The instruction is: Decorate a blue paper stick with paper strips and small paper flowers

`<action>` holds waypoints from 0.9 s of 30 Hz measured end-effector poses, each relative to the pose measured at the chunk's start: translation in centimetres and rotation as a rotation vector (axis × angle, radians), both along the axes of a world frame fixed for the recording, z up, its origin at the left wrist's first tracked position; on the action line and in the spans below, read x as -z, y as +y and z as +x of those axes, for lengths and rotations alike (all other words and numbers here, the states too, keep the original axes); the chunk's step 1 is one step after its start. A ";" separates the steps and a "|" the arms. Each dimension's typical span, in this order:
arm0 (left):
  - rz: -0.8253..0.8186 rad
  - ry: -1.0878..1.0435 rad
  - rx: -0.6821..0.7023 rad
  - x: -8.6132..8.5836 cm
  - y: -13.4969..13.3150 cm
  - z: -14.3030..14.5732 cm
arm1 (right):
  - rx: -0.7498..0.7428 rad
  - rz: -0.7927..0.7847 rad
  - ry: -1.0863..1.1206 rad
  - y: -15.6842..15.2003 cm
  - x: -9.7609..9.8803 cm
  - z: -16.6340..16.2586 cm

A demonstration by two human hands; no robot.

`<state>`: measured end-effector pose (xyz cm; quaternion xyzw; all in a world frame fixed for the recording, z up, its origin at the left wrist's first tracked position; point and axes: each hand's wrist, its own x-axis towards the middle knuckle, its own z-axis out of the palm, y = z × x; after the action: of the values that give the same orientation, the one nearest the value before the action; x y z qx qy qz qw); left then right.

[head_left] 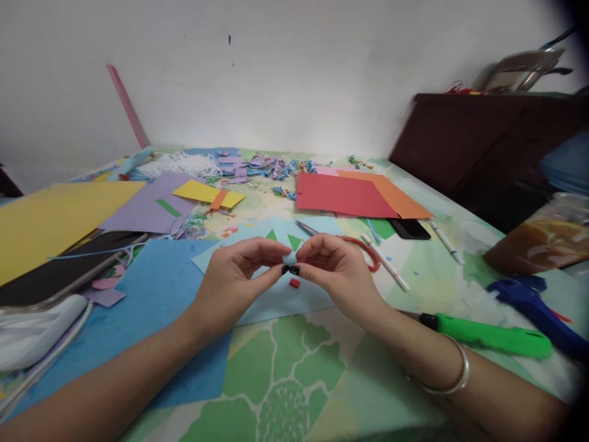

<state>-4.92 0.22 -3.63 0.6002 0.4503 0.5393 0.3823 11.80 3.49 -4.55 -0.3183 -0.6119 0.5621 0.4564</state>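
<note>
My left hand (243, 267) and my right hand (335, 267) meet at the middle, fingertips closed on a small light blue paper piece (289, 258). Its exact shape is mostly hidden by my thumbs and fingers. Below them lies a light blue sheet (271, 302), with a small red paper piece (294, 283) just under my thumbs. Two green paper triangles (295, 242) show behind my fingertips. Scissors with red-orange handles (375, 261) lie behind my right hand, their blades partly covered by it.
Red sheet (343, 193), yellow sheet (59, 215) and blue sheet (184, 362) lie around. A green-handled tool (492, 334) sits by my right forearm, near a marker (386, 263) and a black phone (409, 229). A drink cup (543, 236) stands right; paper scraps (262, 166) line the back.
</note>
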 end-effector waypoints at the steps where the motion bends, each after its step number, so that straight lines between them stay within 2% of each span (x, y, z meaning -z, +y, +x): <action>1: -0.007 -0.004 -0.003 0.0 0.0 0.0 | -0.003 0.002 -0.005 0.0 0.0 0.0; 14: -0.035 0.021 0.001 0.1 0.0 -0.1 | 0.017 0.029 -0.011 0.0 0.1 -0.1; 27: 0.052 0.093 0.019 0.6 0.0 0.0 | -0.008 -0.025 -0.052 -0.3 -0.2 0.0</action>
<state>-4.91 0.25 -4.21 0.6387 0.4477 0.5185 0.3503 11.77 3.20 -4.31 -0.3358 -0.6178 0.5631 0.4341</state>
